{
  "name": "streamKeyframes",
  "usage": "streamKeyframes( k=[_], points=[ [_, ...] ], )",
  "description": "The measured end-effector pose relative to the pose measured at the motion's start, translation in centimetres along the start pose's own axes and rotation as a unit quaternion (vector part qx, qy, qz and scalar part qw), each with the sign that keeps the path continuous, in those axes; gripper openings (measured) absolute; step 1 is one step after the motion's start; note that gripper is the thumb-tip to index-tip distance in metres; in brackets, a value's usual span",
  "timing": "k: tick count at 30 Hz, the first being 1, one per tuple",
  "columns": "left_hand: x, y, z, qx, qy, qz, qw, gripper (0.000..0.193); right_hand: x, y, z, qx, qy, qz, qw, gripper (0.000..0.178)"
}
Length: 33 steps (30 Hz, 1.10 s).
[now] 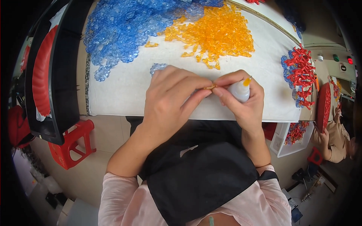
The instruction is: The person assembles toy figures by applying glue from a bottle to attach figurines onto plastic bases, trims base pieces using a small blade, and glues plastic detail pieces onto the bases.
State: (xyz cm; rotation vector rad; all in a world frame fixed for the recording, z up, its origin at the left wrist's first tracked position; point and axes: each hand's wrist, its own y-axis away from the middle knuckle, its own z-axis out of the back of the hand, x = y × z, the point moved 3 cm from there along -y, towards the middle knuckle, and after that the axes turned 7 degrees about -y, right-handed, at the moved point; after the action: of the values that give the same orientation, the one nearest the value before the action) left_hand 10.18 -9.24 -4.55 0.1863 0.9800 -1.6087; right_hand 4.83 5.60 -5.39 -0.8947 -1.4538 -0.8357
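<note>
Left hand: left hand [171,98] pinches a small orange piece [211,87] at its fingertips, just above the white table [124,94].
Right hand: right hand [241,100] pinches the same piece and grips a small white glue bottle [240,90].
Technique: best to keep both pinches close and steady.
Beyond: orange pile [217,34], then blue pile [124,26].

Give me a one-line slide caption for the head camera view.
Left hand and right hand, holding a small bottle, pinch an orange piece over a white table.
</note>
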Motion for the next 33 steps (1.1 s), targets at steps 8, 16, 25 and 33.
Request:
streamKeyframes(
  k=[8,16,25,33],
  points=[
    [-0.3,2.9,0.2,0.017,0.031,0.02,0.999,0.013,0.6,1.1,-0.3,0.106,0.153,0.004,0.982,0.014],
    [1.2,2.6,0.1,0.042,-0.121,0.068,0.989,0.027,1.0,-1.0,0.2,0.088,0.227,-0.014,0.97,0.017],
    [1.2,3.1,-0.6,0.023,-0.126,0.092,0.987,0.026,1.4,-2.4,-1.3,0.114,0.318,-0.081,0.938,0.01],
    [1.3,3.1,-0.6,0.014,-0.108,0.095,0.989,0.026,1.7,-2.6,-1.7,0.128,0.372,-0.093,0.915,0.011]
  ],
)
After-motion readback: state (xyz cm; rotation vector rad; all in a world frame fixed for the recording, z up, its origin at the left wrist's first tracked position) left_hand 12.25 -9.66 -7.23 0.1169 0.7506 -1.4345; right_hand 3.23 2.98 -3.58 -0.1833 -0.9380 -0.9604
